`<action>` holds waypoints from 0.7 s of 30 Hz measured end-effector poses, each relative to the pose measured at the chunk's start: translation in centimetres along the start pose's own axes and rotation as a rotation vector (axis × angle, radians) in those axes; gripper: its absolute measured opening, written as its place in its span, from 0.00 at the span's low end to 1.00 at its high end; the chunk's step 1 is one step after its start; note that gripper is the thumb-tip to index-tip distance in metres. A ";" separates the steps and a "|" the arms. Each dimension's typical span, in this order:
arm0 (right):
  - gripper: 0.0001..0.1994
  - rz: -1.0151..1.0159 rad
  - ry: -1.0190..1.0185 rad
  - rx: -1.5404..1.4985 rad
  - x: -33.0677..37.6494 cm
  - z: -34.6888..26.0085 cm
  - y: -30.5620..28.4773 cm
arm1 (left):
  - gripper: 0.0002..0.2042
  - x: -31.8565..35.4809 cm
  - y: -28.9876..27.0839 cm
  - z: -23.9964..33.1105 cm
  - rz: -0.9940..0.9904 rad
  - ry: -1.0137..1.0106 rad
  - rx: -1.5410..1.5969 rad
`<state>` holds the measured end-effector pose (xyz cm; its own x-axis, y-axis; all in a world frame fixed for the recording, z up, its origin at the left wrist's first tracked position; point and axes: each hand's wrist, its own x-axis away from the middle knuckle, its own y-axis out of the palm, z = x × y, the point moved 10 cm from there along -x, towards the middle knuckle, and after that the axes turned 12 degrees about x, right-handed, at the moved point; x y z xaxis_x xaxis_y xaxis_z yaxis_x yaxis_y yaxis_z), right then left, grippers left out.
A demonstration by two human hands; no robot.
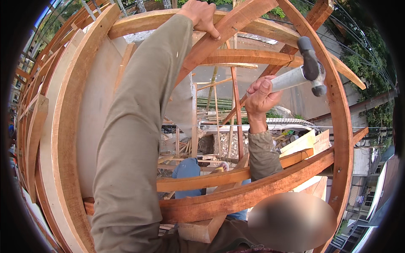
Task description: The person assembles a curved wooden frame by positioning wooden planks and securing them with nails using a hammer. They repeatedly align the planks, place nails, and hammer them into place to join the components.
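My left arm reaches up across the view, and my left hand (197,16) is closed over a slanting wooden beam (232,26) near the top. Its thumb lies along the beam's face. To the right of that beam, my right hand (263,96) grips a hammer (313,67) by its pale grey handle. The dark metal hammer head sits beside an upright wooden post (337,101), apart from the slanting beam. My right forearm comes up from behind a lower wooden beam (253,192), which hides part of it.
A curved-looking timber (69,105) and a pale panel (97,109) stand at the left. Crossing beams (249,56) frame an open drop with rubble (211,145) and poles far below. Cut boards (301,145) lie at the right. Overhead wires and trees (367,50) are beyond.
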<state>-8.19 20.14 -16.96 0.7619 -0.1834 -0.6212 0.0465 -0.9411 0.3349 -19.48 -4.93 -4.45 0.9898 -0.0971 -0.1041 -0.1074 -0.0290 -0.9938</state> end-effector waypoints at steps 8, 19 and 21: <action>0.16 -0.169 -0.138 0.635 0.6 1.4 2.8 | 0.48 -0.1 0.8 -1.2 0.090 0.055 -0.060; 0.12 -0.137 -0.122 0.366 0.6 1.1 2.2 | 0.48 -0.1 0.8 -0.7 0.104 0.058 -0.050; 0.14 -0.031 -0.230 -0.227 -0.3 -2.5 2.1 | 0.53 -0.4 0.2 -0.5 0.023 0.024 -0.043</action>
<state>-6.68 18.90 -14.24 0.5932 -0.2396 -0.7686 0.2295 -0.8648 0.4466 -19.95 -5.43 -4.57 0.9846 -0.1225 -0.1249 -0.1340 -0.0690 -0.9886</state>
